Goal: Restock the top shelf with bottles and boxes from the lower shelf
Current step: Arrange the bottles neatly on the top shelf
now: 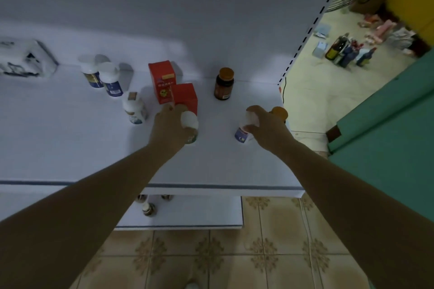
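Note:
Both my hands are over the white top shelf (211,166). My left hand (170,125) grips a white-capped bottle (189,122) that stands just in front of two red boxes (185,97). My right hand (264,124) grips another white-capped bottle with a purple label (244,132), next to an orange-capped bottle (279,112) at the shelf's right end. A brown bottle with an orange cap (224,83) stands further back. Three white-capped bottles (110,78) stand to the left. Small bottles (148,209) remain on the lower shelf (199,216).
A white printed carton (23,61) sits at the far left of the top shelf. The slotted shelf upright (305,37) bounds the right side. Beyond it, bottles and packets (347,50) lie on the floor by a green surface (387,129). Tiled floor lies below.

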The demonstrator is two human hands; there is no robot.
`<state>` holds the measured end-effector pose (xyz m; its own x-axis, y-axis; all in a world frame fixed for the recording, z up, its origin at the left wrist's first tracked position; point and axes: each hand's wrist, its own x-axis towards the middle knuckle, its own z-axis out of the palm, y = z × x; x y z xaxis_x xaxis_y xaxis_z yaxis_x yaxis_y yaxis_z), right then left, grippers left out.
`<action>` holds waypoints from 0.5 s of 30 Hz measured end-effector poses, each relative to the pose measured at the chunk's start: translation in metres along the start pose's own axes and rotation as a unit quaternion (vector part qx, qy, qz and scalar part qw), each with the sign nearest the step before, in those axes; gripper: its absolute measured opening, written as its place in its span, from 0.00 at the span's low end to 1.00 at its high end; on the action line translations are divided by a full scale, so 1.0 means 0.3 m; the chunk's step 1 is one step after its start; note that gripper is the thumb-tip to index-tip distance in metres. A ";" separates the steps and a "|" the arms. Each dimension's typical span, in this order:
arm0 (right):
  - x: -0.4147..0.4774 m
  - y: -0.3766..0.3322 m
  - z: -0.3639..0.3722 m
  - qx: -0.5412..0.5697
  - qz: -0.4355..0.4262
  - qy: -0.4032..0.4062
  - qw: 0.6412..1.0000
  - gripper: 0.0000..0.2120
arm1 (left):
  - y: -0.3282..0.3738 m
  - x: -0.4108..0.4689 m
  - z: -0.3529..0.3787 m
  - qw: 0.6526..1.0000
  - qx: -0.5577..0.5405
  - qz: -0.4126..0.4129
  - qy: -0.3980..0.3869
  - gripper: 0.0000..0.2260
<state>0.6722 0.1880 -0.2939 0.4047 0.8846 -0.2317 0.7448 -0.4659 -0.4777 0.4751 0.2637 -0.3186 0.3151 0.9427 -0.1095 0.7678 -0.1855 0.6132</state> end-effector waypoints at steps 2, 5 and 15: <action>-0.022 -0.004 -0.005 0.044 0.014 -0.022 0.999 0.25 | -0.012 -0.010 -0.022 0.991 -0.112 -0.065 -0.018 0.24; -0.063 -0.033 -0.013 0.100 0.010 -0.049 0.994 0.25 | -0.018 -0.053 -0.066 0.971 -0.215 -0.093 -0.056 0.22; -0.462 -0.299 -0.043 0.391 -0.005 -0.066 0.918 0.20 | -0.002 -0.420 -0.377 0.870 -0.473 -0.059 -0.128 0.13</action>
<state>0.5563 0.1070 -0.2082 0.2938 0.9079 -0.2990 0.1197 -0.3453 -0.9308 0.3719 0.1764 -0.2167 0.4719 0.8246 -0.3119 0.0387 0.3341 0.9418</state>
